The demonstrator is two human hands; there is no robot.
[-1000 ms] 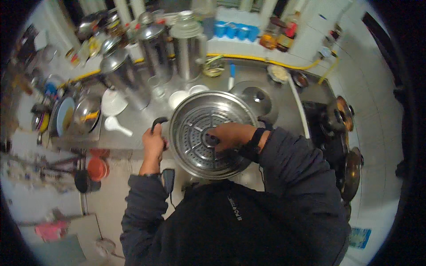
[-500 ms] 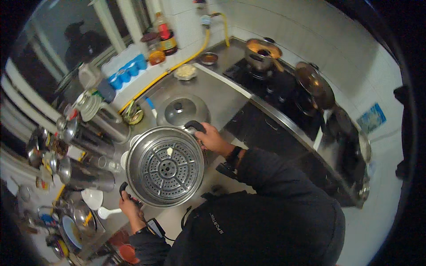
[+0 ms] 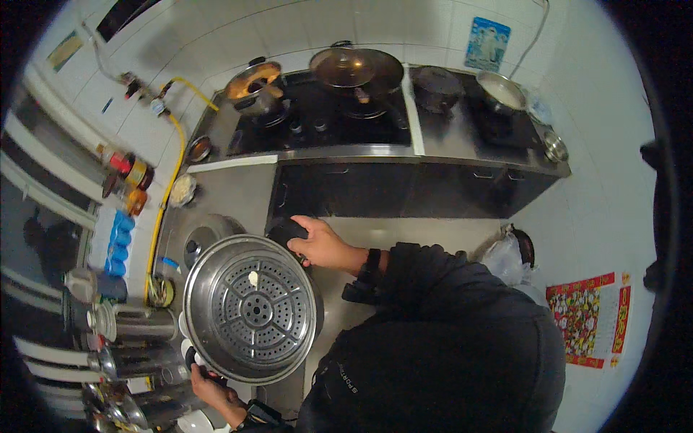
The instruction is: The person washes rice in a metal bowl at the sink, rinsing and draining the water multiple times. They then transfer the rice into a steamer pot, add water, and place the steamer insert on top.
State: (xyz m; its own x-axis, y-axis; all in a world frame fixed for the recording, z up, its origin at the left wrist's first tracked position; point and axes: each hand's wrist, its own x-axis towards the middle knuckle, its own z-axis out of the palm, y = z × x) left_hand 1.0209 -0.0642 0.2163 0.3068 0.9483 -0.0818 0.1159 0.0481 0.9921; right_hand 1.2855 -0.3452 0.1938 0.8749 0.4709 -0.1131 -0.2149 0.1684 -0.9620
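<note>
Both my hands carry a round metal steamer pot (image 3: pixel 198 317) in front of me, over the counter's edge. Inside it lies a perforated steamer plate (image 3: pixel 238 335), and a small pale piece (image 3: pixel 253 278) of something rests on that plate. My right hand (image 3: pixel 321 244) is closed round the black handle on the far right side. At the near left, my left hand (image 3: pixel 215 393) grips the opposite black handle. A domed metal lid with a black knob (image 3: pixel 206 234) sits on the counter just beyond the pot, partly hidden by it.
Ahead is a black gas stove (image 3: pixel 317 133) with a pot (image 3: pixel 256 90) on the left burner and a large wok (image 3: pixel 357 68) on the right. A dark pot (image 3: pixel 437 86) and a pan (image 3: pixel 500 92) stand farther right. Steel flasks (image 3: pixel 137 322) line the left counter.
My view has swung to the right, so the stove now lies straight ahead. The pot has turned along with me, both hands still on its handles.
</note>
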